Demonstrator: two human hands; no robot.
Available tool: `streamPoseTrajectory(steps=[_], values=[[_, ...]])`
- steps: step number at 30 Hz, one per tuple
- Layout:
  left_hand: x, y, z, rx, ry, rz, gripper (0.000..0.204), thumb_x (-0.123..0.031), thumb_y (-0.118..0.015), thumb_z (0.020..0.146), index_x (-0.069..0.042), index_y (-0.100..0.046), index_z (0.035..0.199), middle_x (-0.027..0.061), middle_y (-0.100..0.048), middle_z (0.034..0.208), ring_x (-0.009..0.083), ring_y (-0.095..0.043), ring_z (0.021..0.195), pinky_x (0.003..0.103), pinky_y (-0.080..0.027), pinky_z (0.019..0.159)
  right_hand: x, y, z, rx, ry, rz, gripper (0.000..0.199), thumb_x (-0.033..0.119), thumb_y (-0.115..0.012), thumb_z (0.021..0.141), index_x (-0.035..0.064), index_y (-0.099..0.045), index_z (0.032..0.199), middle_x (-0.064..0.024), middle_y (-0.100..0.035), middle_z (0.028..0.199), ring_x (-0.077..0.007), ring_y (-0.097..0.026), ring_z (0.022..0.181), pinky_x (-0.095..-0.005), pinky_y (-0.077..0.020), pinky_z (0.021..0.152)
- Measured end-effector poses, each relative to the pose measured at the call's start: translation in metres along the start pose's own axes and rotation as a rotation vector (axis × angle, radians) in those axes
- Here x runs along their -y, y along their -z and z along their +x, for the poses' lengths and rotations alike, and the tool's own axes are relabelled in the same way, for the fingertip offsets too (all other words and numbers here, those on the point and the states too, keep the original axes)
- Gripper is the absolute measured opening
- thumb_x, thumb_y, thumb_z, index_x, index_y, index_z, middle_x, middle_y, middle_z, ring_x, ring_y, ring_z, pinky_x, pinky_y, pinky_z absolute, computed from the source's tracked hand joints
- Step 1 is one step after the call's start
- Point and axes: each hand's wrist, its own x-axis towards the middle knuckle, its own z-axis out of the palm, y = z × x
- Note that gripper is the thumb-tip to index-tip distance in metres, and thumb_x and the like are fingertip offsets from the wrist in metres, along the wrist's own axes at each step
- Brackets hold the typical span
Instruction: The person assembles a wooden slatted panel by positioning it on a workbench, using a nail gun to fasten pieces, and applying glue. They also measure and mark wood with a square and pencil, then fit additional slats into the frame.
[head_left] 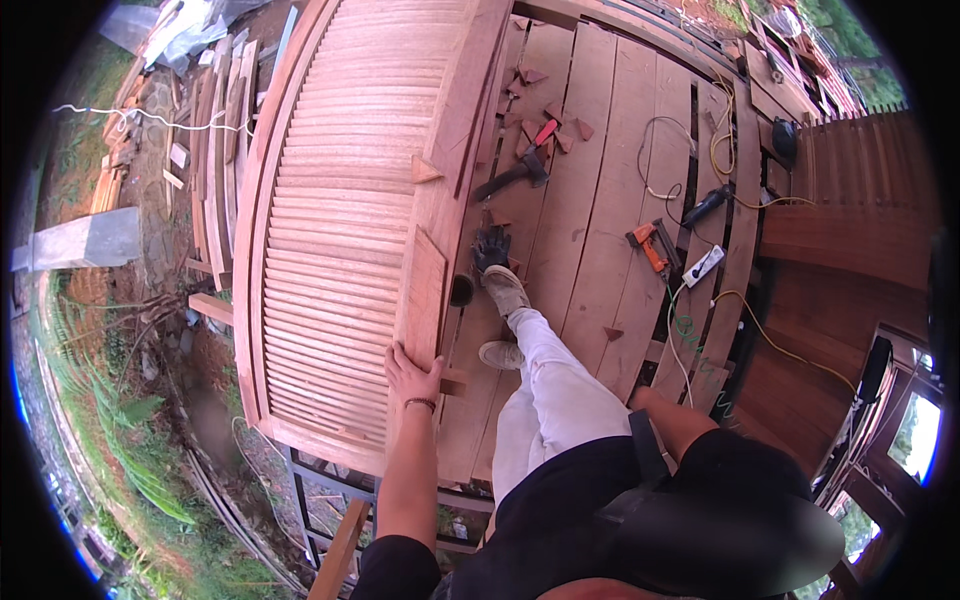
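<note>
A large louvered wooden shutter panel point(340, 210) lies in front of me, with many parallel slats inside a frame. My left hand point(412, 378) is on its right-hand frame rail, fingers and thumb around the near end of a short board point(422, 295) with a slanted far end. A small wooden wedge point(425, 170) lies farther up the same rail. My right upper arm goes down beside my body; the right hand is hidden. By my shoe point(506, 290), a black glove point(490, 248) lies on the deck.
On the plank deck point(590, 200) lie a dark hammer-like tool point(520, 172), triangular offcuts point(532, 75), an orange nail gun point(652, 250), a black power tool point(708, 205) and a white power strip point(704, 266). Cords cross the planks, which have gaps. Stacked timber point(215, 170) lies left.
</note>
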Motion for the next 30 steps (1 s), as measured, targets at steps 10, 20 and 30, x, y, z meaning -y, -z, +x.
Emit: streamPoseTrajectory(steps=[10,20,30], values=[[0.007,0.014,-0.101,0.725,0.092,-0.116,0.071,-0.04,-0.071,0.073,-0.001,-0.049,0.128,0.0202,-0.051,0.131,0.0326,-0.044,0.127,0.038,-0.035,0.106,-0.028,-0.033,-0.096,-0.374,-0.267,0.648,0.033,0.028,-0.058,0.081,0.0029,-0.069,0.099,-0.0214,-0.065,0.105,-0.0366,-0.063,0.094,-0.0418,-0.0486,0.084],[0.035,-0.085,-0.162,1.06,-0.269,-0.398,0.054,-0.043,-0.045,0.095,-0.002,-0.049,0.13,0.019,-0.056,0.127,0.0314,-0.05,0.121,0.037,-0.039,0.103,-0.011,0.107,-0.101,-0.599,-0.024,1.09,0.023,0.017,-0.056,0.084,0.0004,-0.065,0.097,-0.0094,-0.065,0.075,-0.0198,-0.064,0.061,-0.0332,-0.05,0.053],[-0.075,-0.018,-0.062,0.915,-0.144,-0.035,0.06,-0.05,-0.056,0.083,-0.007,-0.058,0.124,0.0209,-0.06,0.121,0.0331,-0.055,0.116,0.038,-0.042,0.099,-0.069,0.153,-0.031,-0.696,-0.063,1.208,0.018,0.012,-0.056,0.083,-0.0005,-0.063,0.094,-0.0104,-0.063,0.071,-0.0189,-0.063,0.059,-0.031,-0.0487,0.05]])
